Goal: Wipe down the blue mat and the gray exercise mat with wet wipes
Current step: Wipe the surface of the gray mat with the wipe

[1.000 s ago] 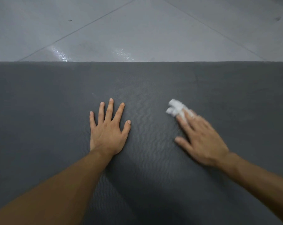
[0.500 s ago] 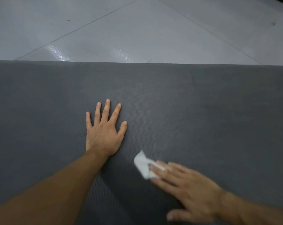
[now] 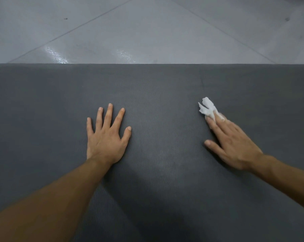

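- Nearest the camera, the gray exercise mat [image 3: 43, 110] fills the whole lower part of the view. It is a dark charcoal sheet with a fine wavy ribbed texture, and a soft shadow lies across it between the two bare forearms.
- The left forearm [image 3: 51, 198] reaches in from the lower left and the right forearm [image 3: 287, 179] from the right edge, both stretched forward over the mat.
- The left hand [image 3: 106, 137] lies flat, palm down on the mat. Its fingers are straight and fanned apart, with the thumb splayed to the right. It holds nothing.
- The right hand [image 3: 233, 144] lies well apart from the left hand, palm down and angled toward the upper left. Its fingers are straight and close together, and the thumb sticks out to the side. It is slightly blurred.
- The wet wipe [image 3: 207, 106], white and crumpled, lies on the mat under the right fingertips. Most of it juts out beyond them, and a little white shows between the fingers. The fingers press it down and are not curled around it.
- Beyond the wipe, the mat ends in a straight far edge.
- Past that edge is a pale gray tiled floor [image 3: 147, 32]. It is glossy, with thin diagonal joints, bright reflections and a few small dark specks.
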